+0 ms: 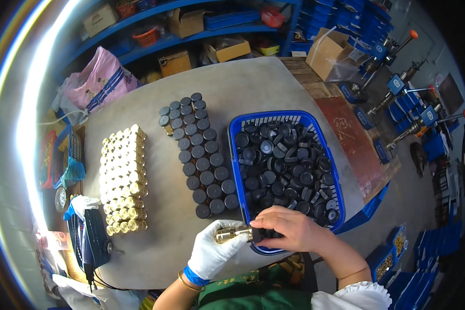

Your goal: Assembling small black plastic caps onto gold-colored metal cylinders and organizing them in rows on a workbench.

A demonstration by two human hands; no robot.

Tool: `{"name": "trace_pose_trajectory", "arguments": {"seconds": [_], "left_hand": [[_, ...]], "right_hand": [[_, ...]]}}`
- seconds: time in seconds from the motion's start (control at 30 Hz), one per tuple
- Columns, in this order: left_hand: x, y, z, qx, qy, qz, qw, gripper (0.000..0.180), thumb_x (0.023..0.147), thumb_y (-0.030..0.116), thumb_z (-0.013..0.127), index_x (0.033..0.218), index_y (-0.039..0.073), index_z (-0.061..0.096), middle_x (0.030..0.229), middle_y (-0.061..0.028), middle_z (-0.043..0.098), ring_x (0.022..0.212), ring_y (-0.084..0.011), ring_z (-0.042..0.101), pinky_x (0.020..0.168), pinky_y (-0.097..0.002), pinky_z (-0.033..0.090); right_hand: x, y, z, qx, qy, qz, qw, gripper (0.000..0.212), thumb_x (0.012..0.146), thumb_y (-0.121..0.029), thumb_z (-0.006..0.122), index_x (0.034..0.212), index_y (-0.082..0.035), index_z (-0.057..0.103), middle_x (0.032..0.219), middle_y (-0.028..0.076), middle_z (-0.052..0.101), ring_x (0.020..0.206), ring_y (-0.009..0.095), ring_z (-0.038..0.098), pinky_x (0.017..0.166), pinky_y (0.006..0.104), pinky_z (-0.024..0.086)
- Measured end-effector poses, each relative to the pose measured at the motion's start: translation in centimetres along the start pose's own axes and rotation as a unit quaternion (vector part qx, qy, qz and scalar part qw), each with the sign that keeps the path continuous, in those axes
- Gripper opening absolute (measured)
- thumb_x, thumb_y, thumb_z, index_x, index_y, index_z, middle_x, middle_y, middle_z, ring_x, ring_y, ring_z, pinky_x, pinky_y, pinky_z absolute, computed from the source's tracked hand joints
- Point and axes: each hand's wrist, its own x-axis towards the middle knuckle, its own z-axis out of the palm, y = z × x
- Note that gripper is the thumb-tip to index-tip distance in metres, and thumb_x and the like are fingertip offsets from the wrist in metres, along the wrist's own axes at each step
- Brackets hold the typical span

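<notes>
My left hand, in a white glove, is closed around a brass cylindrical fitting held level over the table's near edge. Bare fingers of my right hand pinch a black round cap at the fitting's right end; how far it sits on is hidden by the fingers. Just beyond my right hand stands a blue plastic basket heaped with loose black caps. Rows of black-capped pieces stand left of the basket. Farther left are tight rows of bare brass fittings.
The grey table carries all of these. At its left edge sits a dark blue device with a cable. A pink bag lies at the far left corner, below blue shelves. Hand presses and a cardboard box stand right.
</notes>
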Motion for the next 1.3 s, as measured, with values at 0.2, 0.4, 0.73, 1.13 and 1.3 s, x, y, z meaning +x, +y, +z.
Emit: {"name": "trace_pose_trajectory", "arguments": {"seconds": [0.2, 0.4, 0.73, 1.13, 1.3], "left_hand": [[-0.3, 0.2, 0.5, 0.012, 0.002, 0.025, 1.000, 0.034, 0.082, 0.011, 0.075, 0.108, -0.003, 0.059, 0.100, -0.0096, 0.068, 0.093, -0.0116, 0.063, 0.083, -0.0267, 0.052], [-0.1, 1.2, -0.3, -0.038, -0.063, -0.070, 0.995, 0.028, 0.087, 0.015, 0.069, 0.107, -0.002, 0.059, 0.086, -0.0074, 0.067, 0.066, -0.0103, 0.063, 0.052, -0.0204, 0.045], [-0.3, 0.7, 0.2, -0.053, -0.101, -0.068, 0.991, 0.031, 0.087, 0.015, 0.069, 0.110, 0.000, 0.056, 0.082, -0.0072, 0.066, 0.059, -0.0105, 0.061, 0.048, -0.0199, 0.043], [0.0, -1.7, 1.9, 0.145, -0.058, 0.214, 0.964, 0.037, 0.076, 0.010, 0.079, 0.105, -0.001, 0.059, 0.094, -0.0089, 0.068, 0.082, -0.0113, 0.066, 0.076, -0.0272, 0.055], [0.2, -1.9, 2.3, 0.066, -0.024, 0.231, 0.970, 0.051, 0.072, -0.002, 0.079, 0.116, 0.000, 0.053, 0.099, -0.0116, 0.066, 0.096, -0.0116, 0.061, 0.082, -0.0275, 0.052]], "right_hand": [[0.0, -0.5, -0.7, 0.073, -0.072, 0.159, 0.982, 0.047, 0.077, -0.014, 0.077, 0.118, -0.001, 0.058, 0.103, 0.013, 0.063, 0.091, 0.023, 0.064, 0.076, 0.0322, 0.053], [-0.1, -0.2, -0.3, -0.005, -0.055, 0.029, 0.998, 0.040, 0.076, -0.009, 0.074, 0.113, -0.002, 0.059, 0.102, 0.010, 0.061, 0.094, 0.024, 0.062, 0.077, 0.0329, 0.052], [-1.1, 0.5, -0.5, -0.045, -0.039, 0.019, 0.998, 0.042, 0.075, -0.031, 0.079, 0.097, 0.000, 0.061, 0.095, 0.011, 0.064, 0.085, 0.026, 0.062, 0.070, 0.0345, 0.050], [-0.3, -0.2, -1.9, 0.141, -0.114, 0.279, 0.943, 0.056, 0.096, -0.046, 0.046, 0.066, 0.000, 0.061, 0.053, 0.013, 0.058, 0.050, 0.032, 0.059, 0.053, 0.0369, 0.048], [-0.3, 3.2, -4.8, -0.476, 0.065, 0.293, 0.827, 0.036, 0.083, -0.041, 0.065, 0.080, -0.006, 0.061, 0.060, 0.015, 0.063, 0.059, 0.032, 0.065, 0.056, 0.0415, 0.051]]}}
